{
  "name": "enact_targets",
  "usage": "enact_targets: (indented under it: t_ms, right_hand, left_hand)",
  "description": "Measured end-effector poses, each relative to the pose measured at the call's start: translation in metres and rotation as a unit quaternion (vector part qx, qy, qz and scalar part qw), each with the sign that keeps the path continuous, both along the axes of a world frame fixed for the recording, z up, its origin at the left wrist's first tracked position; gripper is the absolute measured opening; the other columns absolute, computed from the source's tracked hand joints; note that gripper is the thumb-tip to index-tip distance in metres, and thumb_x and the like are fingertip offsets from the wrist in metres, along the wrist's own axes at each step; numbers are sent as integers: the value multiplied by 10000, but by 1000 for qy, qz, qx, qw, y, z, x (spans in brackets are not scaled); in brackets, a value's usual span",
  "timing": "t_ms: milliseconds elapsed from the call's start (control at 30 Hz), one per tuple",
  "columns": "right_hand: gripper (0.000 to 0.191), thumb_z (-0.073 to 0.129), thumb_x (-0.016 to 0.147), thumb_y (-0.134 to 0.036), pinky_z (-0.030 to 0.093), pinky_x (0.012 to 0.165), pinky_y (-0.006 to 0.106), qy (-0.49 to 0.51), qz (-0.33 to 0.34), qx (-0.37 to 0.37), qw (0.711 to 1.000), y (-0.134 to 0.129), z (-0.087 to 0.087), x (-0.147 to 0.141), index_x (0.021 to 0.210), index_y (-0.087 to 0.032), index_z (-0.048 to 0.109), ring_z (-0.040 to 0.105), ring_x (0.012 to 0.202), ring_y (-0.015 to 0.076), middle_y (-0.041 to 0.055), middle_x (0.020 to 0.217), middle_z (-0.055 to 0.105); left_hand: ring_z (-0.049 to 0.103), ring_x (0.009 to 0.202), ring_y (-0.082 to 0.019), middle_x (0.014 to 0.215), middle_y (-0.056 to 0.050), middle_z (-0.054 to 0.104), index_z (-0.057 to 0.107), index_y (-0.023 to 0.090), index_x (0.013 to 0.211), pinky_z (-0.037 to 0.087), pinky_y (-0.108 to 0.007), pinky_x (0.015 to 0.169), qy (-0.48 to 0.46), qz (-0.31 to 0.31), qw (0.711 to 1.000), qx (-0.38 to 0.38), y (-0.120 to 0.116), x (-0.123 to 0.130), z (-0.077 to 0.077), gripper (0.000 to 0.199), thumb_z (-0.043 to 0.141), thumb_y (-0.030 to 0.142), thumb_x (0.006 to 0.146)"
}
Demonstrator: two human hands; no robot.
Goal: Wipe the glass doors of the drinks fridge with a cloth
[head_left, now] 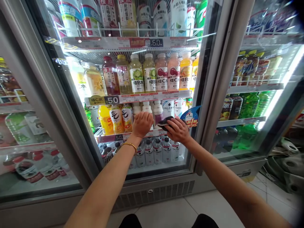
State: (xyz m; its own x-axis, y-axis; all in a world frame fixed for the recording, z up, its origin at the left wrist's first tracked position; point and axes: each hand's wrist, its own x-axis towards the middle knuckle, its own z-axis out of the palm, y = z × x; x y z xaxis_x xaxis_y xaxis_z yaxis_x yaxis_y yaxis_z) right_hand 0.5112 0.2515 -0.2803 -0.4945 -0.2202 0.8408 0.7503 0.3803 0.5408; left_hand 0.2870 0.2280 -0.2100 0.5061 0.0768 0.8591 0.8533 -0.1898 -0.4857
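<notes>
My left hand (143, 124), with a gold bangle (130, 145) at the wrist, is curled into a fist in front of the cooler's glass door. Its palm side is hidden, and nothing shows past the fingers. To its right, my right hand (178, 129) grips a dark folded cloth (164, 123) at the glass. Just beyond that hand is a blue round sticker (192, 114) on the door. Behind the hands, small white-capped bottles (158, 110) and orange juice bottles (104, 118) stand on a shelf.
Vitamin drink bottles (136, 74) line the shelf above, with water bottles (148, 152) lower down. A metal door frame (215, 82) separates this cooler from the right one. Below is a vent grille (154, 194). Dark green items (282, 161) lie on the floor at right.
</notes>
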Motion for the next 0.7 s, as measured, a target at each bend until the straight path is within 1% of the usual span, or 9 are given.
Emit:
enact_targets:
  t_ms: [67,133,233,300,333,400,500,600,700]
  right_hand:
    - [374,555,809,-360,421,1022,406,38,-11,-9,999,3,11,21,1170,-266,578,509,1175,231,59,1162,611]
    - [391,541,810,-318,420,1008,453,150,-22,-27,988,5,30,25,1189,-228,563,490,1178,265,99,1180,582]
    - [402,472,834,-290,391,1011,528,322,-17,-46,945,7,61,-1,1218,-189,531,445,1203,305,142,1218,530]
    - [409,444,846,-294,377,1016,549,361,-9,-53,931,7,74,-29,1234,-186,517,430,1220,316,150,1233,516]
    - [411,437,851,-296,376,1019,549,362,-5,-56,930,6,77,-42,1240,-188,513,426,1229,317,150,1242,513]
    - [410,442,855,-301,376,1031,527,331,-1,-60,942,4,74,-63,1246,-199,515,422,1248,310,139,1261,518]
    - [411,487,850,-321,366,1066,483,231,-2,-61,971,1,53,-71,1245,-218,533,426,1267,286,111,1276,546]
    - [409,512,846,-352,370,1080,457,90,-11,-75,993,1,27,-48,1237,-242,558,466,1250,260,80,1254,586]
    - [381,510,849,-402,402,1065,432,-84,-22,-129,988,2,14,-6,1204,-290,588,523,1200,228,41,1221,617]
  left_hand:
    - [481,742,-228,701,-61,556,569,197,813,284,-360,691,-1,-4,1000,7,1,1,-1,197,406,208,922]
    - [479,747,-226,712,-63,559,568,199,821,283,-358,693,-7,-15,1000,-2,3,1,-1,201,395,200,924]
    - [485,770,-228,734,-70,564,569,200,844,288,-360,700,-18,-30,999,-24,3,2,-2,204,384,211,929]
    - [489,771,-230,732,-70,560,570,201,851,294,-364,705,-18,-23,999,-17,3,2,-2,206,382,225,932]
    - [492,769,-230,726,-68,557,570,202,850,297,-366,706,-16,-15,1000,-9,3,3,-3,207,383,231,933]
    - [497,764,-231,717,-65,555,570,204,842,301,-368,707,-12,1,1000,6,2,3,-3,206,390,242,936]
    - [507,761,-232,719,-66,564,571,203,837,301,-368,706,-14,8,1000,6,2,4,-2,193,413,251,937]
    - [514,769,-235,730,-67,574,576,199,860,300,-367,711,-9,1,1000,-1,0,4,-1,183,422,258,938]
    - [518,779,-236,752,-70,583,578,197,880,302,-365,712,14,-10,999,-34,-5,-1,0,188,408,254,940]
